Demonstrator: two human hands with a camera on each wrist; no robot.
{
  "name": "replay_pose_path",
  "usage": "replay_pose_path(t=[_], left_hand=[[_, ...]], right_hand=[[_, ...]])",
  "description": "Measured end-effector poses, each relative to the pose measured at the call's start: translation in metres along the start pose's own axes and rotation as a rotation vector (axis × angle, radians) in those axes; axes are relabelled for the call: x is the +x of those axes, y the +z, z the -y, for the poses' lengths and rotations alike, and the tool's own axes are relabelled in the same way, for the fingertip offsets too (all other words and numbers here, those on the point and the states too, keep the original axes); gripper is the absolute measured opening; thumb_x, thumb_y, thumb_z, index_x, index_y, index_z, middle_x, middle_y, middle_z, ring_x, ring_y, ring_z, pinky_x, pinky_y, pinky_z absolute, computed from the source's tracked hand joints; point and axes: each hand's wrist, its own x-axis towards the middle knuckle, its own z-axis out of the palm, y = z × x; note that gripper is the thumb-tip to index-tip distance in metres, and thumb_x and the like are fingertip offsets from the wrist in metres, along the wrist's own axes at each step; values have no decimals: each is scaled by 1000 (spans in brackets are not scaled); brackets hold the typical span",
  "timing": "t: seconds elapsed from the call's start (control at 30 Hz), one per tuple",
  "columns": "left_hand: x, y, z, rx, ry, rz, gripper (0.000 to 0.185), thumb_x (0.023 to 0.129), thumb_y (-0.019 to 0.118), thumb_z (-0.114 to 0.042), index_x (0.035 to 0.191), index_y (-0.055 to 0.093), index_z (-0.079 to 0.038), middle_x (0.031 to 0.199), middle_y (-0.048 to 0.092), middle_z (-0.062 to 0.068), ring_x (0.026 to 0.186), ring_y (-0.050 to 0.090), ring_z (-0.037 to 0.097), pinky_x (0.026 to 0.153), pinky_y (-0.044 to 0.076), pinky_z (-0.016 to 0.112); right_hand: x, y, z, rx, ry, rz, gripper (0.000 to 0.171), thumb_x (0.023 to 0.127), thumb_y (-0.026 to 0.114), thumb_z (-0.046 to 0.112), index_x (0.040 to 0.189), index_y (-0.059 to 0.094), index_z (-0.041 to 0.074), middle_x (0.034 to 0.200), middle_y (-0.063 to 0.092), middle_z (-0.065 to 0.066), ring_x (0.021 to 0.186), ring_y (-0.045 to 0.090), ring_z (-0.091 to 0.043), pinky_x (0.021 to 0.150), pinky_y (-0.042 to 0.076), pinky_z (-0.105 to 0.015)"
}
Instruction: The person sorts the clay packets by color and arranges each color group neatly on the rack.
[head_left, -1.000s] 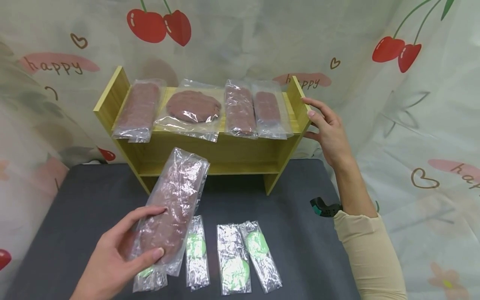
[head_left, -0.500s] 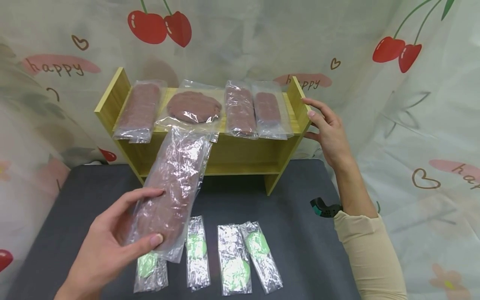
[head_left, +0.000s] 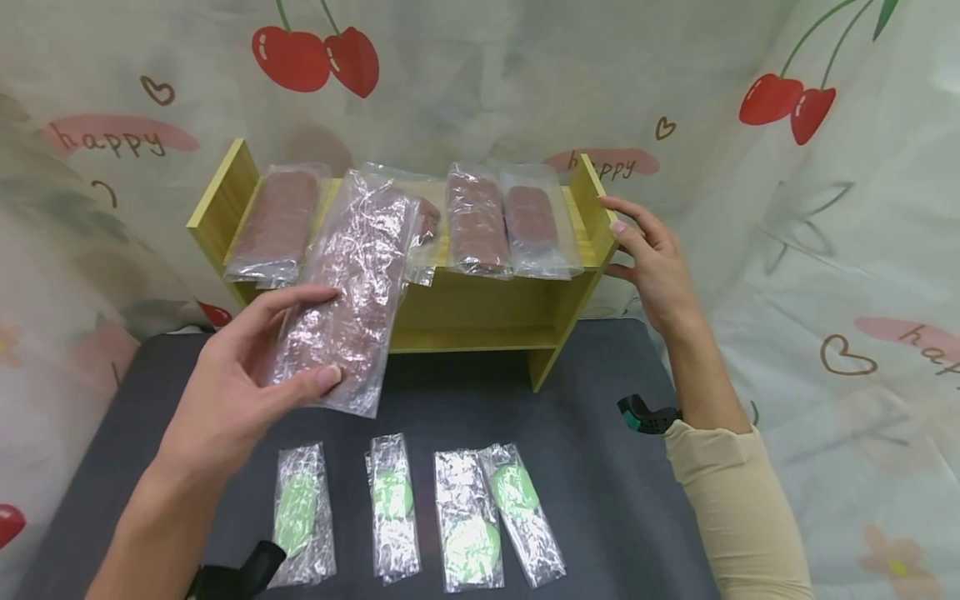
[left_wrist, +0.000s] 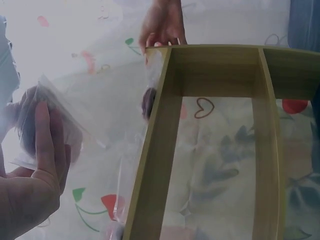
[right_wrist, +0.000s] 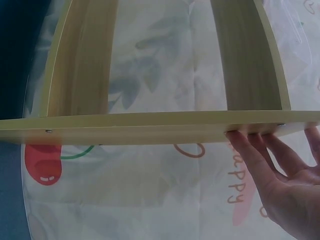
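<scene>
One long brown packet [head_left: 347, 293] sits in your left hand [head_left: 240, 383], fingers [head_left: 318, 379] curled round its lower end, held in the air with its far end over the top board of the wooden shelf [head_left: 480, 308]. Four similar brown packets [head_left: 477, 218] already crowd that board at twelve o'clock, so yours could land on the round one beneath and slide off the front edge. Your right hand [head_left: 651, 260] rests at three o'clock against the shelf's side panel, fingers straight and loosely spread; if it lets go, a nudge may shift the shelf. Four green packets [head_left: 463, 521] lie at six o'clock on the dark surface [head_left: 600, 492].
</scene>
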Motion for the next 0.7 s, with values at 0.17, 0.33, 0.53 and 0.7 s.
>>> replay_pose_path(t=[0.17,0.33,0.53,0.7], left_hand=[[14,0,-2,49,-38,-26,60,85,70,13,139,53,-4,145,46,12,148,23,20,110,29,18],[28,1,1,149,-77,-29,57,87,73,3,140,55,-10,147,45,6,146,27,16,108,31,16],[48,1,4,236,-120,5,60,88,76,-8,143,53,-19,148,43,-2,142,32,11,102,38,15],[64,2,4,255,-163,60,66,87,78,-13,145,50,-26,144,45,-2,127,45,17,95,45,19]], right_hand=[[0,2,1,-2,-3,-3,37,103,55,25,139,58,16,126,56,-16,107,56,-27,80,55,-33],[1,2,1,7,-6,-11,37,102,56,25,138,59,16,125,57,-16,106,57,-26,79,55,-33],[1,1,-1,-4,-10,-13,37,103,54,25,138,59,16,135,51,-14,107,56,-26,79,55,-32],[0,1,-2,2,-13,-10,37,103,55,25,139,58,16,144,43,-11,109,54,-27,79,55,-32]])
